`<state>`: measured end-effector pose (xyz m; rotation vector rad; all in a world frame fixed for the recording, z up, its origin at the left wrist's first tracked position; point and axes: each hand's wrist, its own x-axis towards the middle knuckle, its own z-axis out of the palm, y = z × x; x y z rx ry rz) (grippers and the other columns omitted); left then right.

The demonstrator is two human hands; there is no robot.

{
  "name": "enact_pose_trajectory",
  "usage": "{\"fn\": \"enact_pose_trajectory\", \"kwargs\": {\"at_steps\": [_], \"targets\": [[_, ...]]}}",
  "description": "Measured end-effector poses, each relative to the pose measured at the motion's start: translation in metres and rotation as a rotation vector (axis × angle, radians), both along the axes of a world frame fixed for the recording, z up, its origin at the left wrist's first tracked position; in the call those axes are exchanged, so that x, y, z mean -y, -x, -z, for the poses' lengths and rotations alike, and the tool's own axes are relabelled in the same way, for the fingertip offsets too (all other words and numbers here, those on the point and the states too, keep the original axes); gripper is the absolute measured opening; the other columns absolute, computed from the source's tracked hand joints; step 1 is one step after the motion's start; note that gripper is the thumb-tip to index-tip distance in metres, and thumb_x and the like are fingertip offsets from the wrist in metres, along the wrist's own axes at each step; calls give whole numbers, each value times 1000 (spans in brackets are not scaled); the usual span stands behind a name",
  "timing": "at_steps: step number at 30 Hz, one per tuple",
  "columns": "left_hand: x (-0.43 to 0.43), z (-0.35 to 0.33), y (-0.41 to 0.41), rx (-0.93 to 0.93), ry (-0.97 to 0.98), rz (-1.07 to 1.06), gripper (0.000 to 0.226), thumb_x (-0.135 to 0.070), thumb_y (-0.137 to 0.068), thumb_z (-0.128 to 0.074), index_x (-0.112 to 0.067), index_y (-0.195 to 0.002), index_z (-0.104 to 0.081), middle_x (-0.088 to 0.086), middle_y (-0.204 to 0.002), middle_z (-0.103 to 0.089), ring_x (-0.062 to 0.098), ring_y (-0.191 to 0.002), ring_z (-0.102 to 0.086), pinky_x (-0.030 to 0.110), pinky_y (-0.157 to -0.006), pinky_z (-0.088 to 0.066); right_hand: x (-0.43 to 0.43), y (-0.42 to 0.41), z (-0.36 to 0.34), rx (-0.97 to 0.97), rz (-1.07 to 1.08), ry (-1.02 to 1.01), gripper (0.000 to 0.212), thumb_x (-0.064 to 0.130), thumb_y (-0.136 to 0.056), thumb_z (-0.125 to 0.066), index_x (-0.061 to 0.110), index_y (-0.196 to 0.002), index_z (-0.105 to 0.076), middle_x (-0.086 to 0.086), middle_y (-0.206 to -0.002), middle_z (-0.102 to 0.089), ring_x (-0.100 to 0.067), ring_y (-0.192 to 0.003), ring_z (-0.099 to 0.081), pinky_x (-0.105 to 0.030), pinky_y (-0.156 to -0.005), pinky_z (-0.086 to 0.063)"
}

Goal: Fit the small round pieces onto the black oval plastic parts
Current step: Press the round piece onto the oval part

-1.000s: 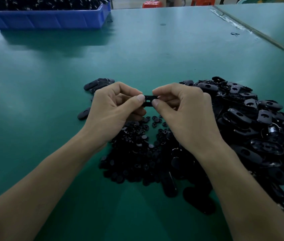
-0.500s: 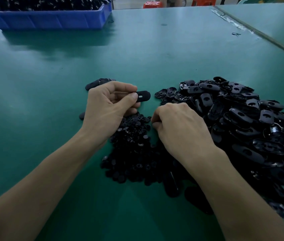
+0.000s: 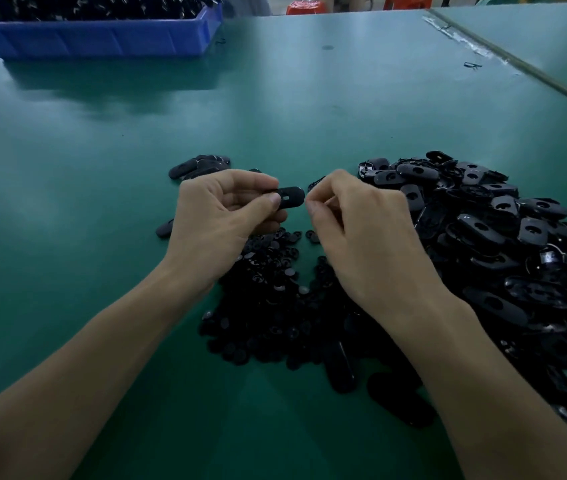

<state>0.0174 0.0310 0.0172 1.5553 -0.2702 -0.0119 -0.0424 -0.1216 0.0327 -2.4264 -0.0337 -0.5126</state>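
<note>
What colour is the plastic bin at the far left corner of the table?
Blue. The bin shows best in the head view, the only view here.

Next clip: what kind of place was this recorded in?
Most likely a factory hand-assembly bench: a wide green work table, a big heap of identical black oval parts beside a pile of small round pieces, and a blue bin at the far edge filled with more dark parts.

left grip (image 3: 219, 216) pinching, right grip (image 3: 361, 237) (seemingly) pinching
</note>
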Motion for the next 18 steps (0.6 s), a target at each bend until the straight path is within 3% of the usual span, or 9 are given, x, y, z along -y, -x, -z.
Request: {"fn": "enact_pose_trajectory", "kwargs": {"at_steps": [4, 8, 10, 13, 15, 18], "targets": [[0, -1, 1, 1, -1, 10, 17, 9, -86, -68, -7, -91, -69, 6, -74, -75, 18, -68, -74, 23, -63, -58, 4, -2, 2, 52, 19, -87, 12, 20, -95, -67, 22, -105, -72, 13, -80, -68, -7, -78, -64, -26, -78, -53], [1, -2, 3, -2, -11, 18, 15, 9, -85, -69, -5, -92, -70, 8, -74, -75, 20, -70, -74, 23, -63, -58, 6, -4, 1, 90, 7, -201, 9, 19, -90, -73, 18, -99, -78, 17, -73, -65, 0, -78, -65, -7, -72, -47], [2, -3, 4, -12, -10, 28, 15, 8, -85, -69, -5, -92, -70, 8, -73, -75, 20, -69, -74, 23, -63, -58, 7, -4, 0, 89, -21, -236, 4, 20, -91, -73, 20, -92, -77, 14, -70, -68, -4, -72, -66, -14, -65, -49], [2, -4, 4, -21, -12, 42, 15, 8, -85, -69, -5, -91, -70, 8, -73, -75, 19, -68, -74, 23, -62, -58, 9, -4, 2, 69, -40, -294, 5, 19, -92, -71, 22, -89, -75, 1, -66, -69, -18, -63, -67, -36, -63, -52], [2, -4, 5, -24, -9, 48, 15, 9, -85, -69, -5, -91, -70, 8, -73, -75, 19, -67, -74, 23, -62, -58, 10, -4, 2, 68, -36, -336, 8, 17, -90, -72, 24, -87, -74, 3, -67, -70, -16, -63, -68, -35, -64, -54], [2, -5, 5, -25, -6, 58, 16, 9, -85, -69, -6, -91, -71, 7, -73, -75, 18, -67, -74, 23, -61, -58, 9, -4, 0, 84, -25, -348, 12, 14, -87, -74, 25, -89, -78, 14, -72, -72, -3, -70, -69, -23, -71, -57]]}}
